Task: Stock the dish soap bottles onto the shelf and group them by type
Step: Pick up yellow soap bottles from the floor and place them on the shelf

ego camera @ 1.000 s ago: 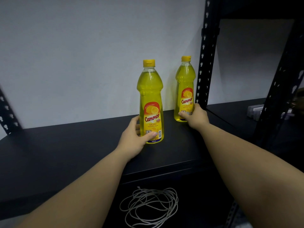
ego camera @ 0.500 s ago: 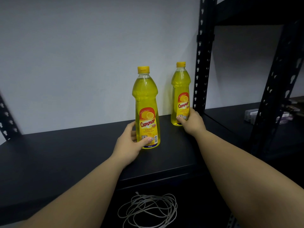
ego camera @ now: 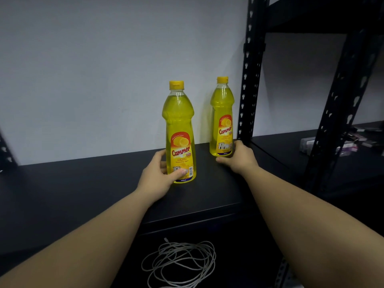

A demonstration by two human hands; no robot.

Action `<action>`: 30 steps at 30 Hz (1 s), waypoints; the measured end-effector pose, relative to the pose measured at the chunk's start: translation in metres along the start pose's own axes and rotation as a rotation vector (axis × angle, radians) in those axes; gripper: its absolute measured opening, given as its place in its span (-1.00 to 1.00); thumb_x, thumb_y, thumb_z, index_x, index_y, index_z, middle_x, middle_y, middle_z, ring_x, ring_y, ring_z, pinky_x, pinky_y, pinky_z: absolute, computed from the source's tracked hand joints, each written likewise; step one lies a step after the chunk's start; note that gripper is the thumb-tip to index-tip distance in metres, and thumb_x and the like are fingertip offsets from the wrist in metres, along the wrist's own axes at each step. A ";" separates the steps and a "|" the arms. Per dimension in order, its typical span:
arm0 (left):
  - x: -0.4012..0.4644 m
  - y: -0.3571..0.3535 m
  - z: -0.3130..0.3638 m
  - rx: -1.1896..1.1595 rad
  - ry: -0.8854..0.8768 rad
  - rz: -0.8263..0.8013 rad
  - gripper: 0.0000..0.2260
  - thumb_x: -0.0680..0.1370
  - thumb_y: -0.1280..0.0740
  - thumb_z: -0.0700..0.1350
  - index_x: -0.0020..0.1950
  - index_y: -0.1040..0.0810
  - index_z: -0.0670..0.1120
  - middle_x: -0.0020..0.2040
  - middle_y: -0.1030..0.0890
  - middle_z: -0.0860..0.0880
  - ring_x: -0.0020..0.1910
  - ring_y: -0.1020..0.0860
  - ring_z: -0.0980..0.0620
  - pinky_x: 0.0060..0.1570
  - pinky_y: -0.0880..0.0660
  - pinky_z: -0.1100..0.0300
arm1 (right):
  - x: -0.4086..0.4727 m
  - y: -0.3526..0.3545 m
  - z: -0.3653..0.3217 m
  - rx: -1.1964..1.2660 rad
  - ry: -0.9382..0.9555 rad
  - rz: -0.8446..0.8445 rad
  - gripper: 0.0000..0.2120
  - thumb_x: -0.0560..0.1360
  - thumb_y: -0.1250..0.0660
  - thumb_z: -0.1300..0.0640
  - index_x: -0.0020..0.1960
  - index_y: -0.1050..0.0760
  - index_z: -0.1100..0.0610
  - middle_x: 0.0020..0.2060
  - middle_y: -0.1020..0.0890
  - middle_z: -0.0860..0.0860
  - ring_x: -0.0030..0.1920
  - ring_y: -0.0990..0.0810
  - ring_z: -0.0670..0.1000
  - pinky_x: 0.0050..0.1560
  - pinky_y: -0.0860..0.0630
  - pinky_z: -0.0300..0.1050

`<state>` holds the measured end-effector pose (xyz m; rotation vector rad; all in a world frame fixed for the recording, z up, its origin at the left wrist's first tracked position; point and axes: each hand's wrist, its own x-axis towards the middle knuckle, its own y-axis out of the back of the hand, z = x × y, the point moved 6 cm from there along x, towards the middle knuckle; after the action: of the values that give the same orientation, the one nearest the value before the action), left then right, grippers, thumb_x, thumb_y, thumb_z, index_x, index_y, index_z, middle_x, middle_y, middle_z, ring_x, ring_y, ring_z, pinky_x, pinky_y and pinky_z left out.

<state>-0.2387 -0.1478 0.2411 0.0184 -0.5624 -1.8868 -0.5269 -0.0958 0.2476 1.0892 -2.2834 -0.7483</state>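
On the black shelf [ego camera: 83,183]: two yellow bottles of lemon dishwashing liquid stand upright, well apart from each other, both with yellow caps and red-and-yellow "Cammer" labels facing the camera.
Near bottle [ego camera: 180,138]: it stands toward the middle of the shelf, forward of the other, its base on the shelf board.
Far bottle [ego camera: 222,121]: it stands farther back and to the right, close to the grey wall [ego camera: 104,69] and just beside the black perforated upright [ego camera: 249,80] of the rack.
Left hand [ego camera: 160,177]: it grips the near bottle low down, the thumb across the front of the label near the barcode and the fingers curled round the left side.
Right hand [ego camera: 239,156]: it holds the base of the far bottle from the right, fingers wrapped round the lower edge; the fingertips are partly hidden behind the bottle.
Neighbouring bay: to the right of the upright a second black shelf [ego camera: 291,146] carries some small boxes [ego camera: 328,143], too blurred to identify.
Below the shelf: a loose coil of grey cable [ego camera: 180,265] lies in the dark space under the front edge.
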 end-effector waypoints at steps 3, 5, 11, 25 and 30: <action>0.009 -0.008 0.002 0.034 0.005 0.015 -0.27 0.41 -0.61 0.14 0.49 -0.36 0.12 0.17 -0.65 0.10 0.13 -0.65 0.09 0.19 -0.60 0.02 | -0.010 0.010 0.013 -0.281 0.001 -0.092 -0.22 0.39 -0.43 -0.45 0.47 -0.42 -0.07 0.36 -0.57 0.02 0.38 -0.50 0.13 0.31 -0.52 0.15; 0.018 -0.016 0.003 0.046 0.012 0.014 -0.28 0.41 -0.61 0.14 0.48 -0.35 0.10 0.17 -0.64 0.10 0.14 -0.65 0.08 0.23 -0.59 0.00 | -0.016 0.018 0.021 -0.409 -0.008 -0.156 -0.16 0.36 -0.28 -0.59 0.48 -0.44 -0.12 0.41 -0.55 0.00 0.41 -0.48 0.13 0.35 -0.48 0.18; 0.048 -0.040 0.005 0.106 0.016 0.033 -0.27 0.44 -0.57 0.18 0.51 -0.34 0.05 0.26 -0.63 0.03 0.22 -0.62 0.02 0.29 -0.55 -0.02 | -0.028 0.024 0.023 -0.437 0.043 -0.196 -0.13 0.41 -0.21 -0.60 0.55 -0.38 -0.12 0.51 -0.45 -0.04 0.49 -0.41 0.12 0.43 -0.39 0.14; 0.103 -0.070 0.002 0.229 0.031 0.081 -0.22 0.49 -0.50 0.23 0.60 -0.25 0.04 0.48 -0.51 -0.05 0.40 -0.53 -0.09 0.38 -0.48 -0.10 | -0.026 0.023 0.021 -0.497 0.078 -0.202 -0.11 0.41 -0.15 -0.61 0.56 -0.36 -0.10 0.52 -0.42 0.00 0.50 -0.37 0.15 0.45 -0.32 0.18; 0.104 -0.071 0.003 0.272 0.028 0.090 -0.22 0.49 -0.49 0.25 0.60 -0.24 0.05 0.47 -0.52 -0.06 0.39 -0.54 -0.11 0.34 -0.49 -0.08 | -0.027 0.022 0.021 -0.504 0.071 -0.205 -0.10 0.41 -0.15 -0.62 0.56 -0.37 -0.10 0.52 -0.43 0.01 0.50 -0.37 0.16 0.45 -0.32 0.19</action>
<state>-0.3424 -0.2195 0.2426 0.1940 -0.7848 -1.7090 -0.5372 -0.0571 0.2419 1.0867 -1.7934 -1.2595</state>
